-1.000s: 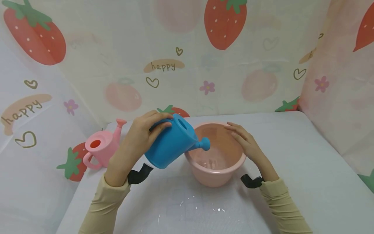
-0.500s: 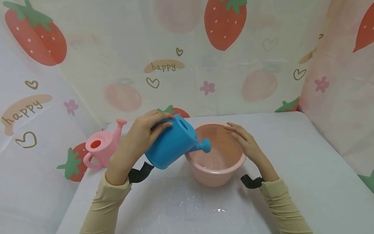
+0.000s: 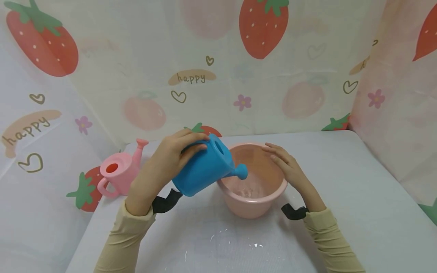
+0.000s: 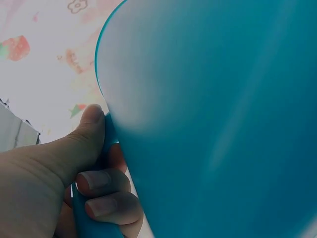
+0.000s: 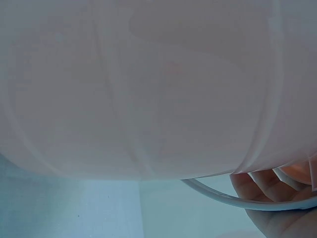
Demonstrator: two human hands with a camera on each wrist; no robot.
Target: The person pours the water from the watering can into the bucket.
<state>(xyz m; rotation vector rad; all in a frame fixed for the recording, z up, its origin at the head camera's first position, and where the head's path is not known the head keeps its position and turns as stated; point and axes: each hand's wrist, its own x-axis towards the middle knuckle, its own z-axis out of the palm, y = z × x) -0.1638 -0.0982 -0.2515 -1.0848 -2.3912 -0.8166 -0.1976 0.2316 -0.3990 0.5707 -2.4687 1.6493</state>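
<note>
My left hand (image 3: 172,153) grips the handle of a blue watering can (image 3: 205,167), fingers curled round it. The can tilts to the right, and its round spout head hangs over the left part of a pink basin (image 3: 250,208). In the left wrist view the can's blue body (image 4: 213,124) fills most of the frame, beside the thumb and curled fingers (image 4: 106,183). Fairly straight fingers of my right hand (image 3: 288,167) rest over the basin's right rim. Clear liquid shows at the basin's bottom. In the right wrist view the basin's wall (image 5: 148,89) covers much of the frame.
A pink watering can (image 3: 121,170) with an orange-red opening stands at the table's left edge, partly behind my left forearm. Shiny wet-looking marks (image 3: 256,245) lie on the white table (image 3: 358,189) before the basin. Strawberry-printed cloth (image 3: 211,106) encloses the back and sides.
The blue watering can and my left hand have shifted slightly right, carrying the spout a little further over the basin. My right hand and the basin have stayed put.
</note>
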